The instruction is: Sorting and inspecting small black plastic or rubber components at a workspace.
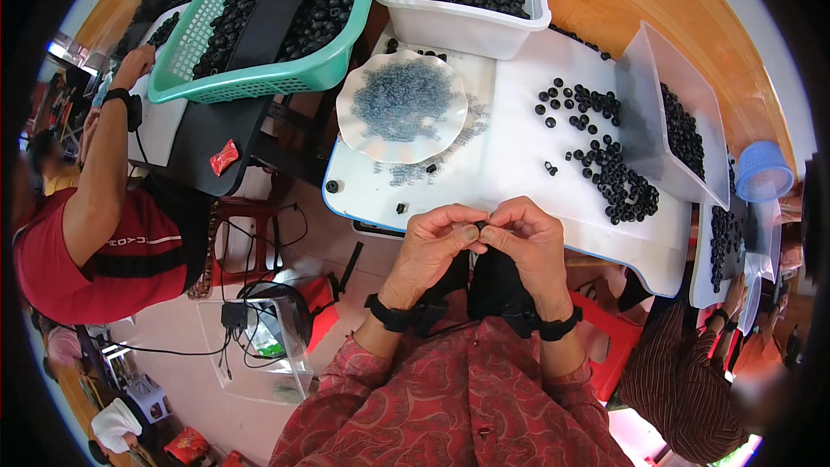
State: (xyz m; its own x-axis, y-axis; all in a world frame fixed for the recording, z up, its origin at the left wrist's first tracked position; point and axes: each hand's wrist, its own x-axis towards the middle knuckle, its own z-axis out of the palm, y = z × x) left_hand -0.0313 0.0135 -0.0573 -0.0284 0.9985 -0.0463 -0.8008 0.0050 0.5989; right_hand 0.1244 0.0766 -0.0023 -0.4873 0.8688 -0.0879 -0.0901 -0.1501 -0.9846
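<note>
Over the near edge of the white-topped table, my left hand and my right hand meet fingertip to fingertip. Both are closed in a pinch on one small black part; the fingers cover most of it, so its exact shape cannot be told. Just beyond my hands stands a white wavy-rimmed plate heaped with tiny translucent grey-blue rings, some spilled around it. To the right, many loose black round parts lie in front of a tipped clear plastic box holding more of them.
A white tub of black parts stands at the back. At the far left is a green basket, with a dark flat slab on its black parts. A co-worker in a red shirt sits left; another person in brown stripes is right.
</note>
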